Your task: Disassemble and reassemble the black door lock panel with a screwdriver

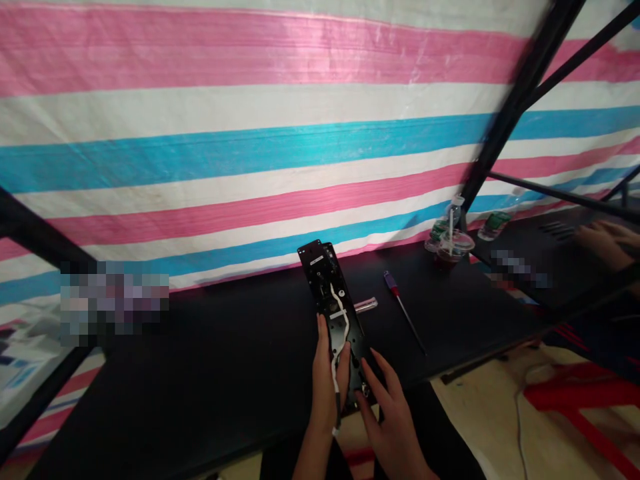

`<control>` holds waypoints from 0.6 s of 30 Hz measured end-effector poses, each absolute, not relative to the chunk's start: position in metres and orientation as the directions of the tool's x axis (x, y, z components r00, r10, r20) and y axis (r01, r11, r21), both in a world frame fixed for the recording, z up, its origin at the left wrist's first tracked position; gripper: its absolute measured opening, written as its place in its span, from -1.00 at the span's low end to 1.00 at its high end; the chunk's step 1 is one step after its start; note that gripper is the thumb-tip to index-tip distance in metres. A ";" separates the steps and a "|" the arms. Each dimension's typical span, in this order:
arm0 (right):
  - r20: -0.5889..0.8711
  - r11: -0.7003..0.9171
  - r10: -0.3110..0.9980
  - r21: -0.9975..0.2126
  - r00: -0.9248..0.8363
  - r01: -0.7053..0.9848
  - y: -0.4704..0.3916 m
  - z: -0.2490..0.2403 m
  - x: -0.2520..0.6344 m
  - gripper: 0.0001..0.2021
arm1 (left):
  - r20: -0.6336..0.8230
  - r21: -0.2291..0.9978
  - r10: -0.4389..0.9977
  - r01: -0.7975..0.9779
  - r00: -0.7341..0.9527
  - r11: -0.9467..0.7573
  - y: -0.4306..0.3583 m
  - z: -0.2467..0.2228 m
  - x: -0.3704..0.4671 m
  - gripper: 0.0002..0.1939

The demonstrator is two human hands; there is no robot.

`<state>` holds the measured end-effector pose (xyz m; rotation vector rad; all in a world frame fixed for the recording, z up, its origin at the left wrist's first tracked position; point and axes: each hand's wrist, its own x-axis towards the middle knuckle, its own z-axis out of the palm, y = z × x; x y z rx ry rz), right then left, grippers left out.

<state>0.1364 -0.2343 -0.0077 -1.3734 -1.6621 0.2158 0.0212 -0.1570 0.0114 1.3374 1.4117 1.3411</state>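
A long black electronic housing, perhaps a door-lock panel (356,337), is tilted up off the front of the black table, its far end over the tabletop. A white wrapped cable (341,307) runs along it and hangs from the near end with a small connector. My left hand (325,383) is closed around its left side, with the thumb across the face by the cable. My right hand (395,417) grips the near right end, thumb and fingers around a small metal part (365,388). What the fingertips press on underneath is hidden.
A screwdriver with a purple-red handle (393,285) lies right of the housing. Beside it is a small clear packet (367,305). A drink cup with straw (453,245) and bottles stand at back right. Another person's hand (607,240) is at the neighbouring table. Black metal posts flank the table.
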 end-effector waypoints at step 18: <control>0.621 0.427 0.783 -0.556 0.015 0.713 -0.242 -0.018 0.150 -0.57 | 0.312 0.911 0.948 0.303 -0.060 -0.280 -0.156 -0.006 0.022 -0.32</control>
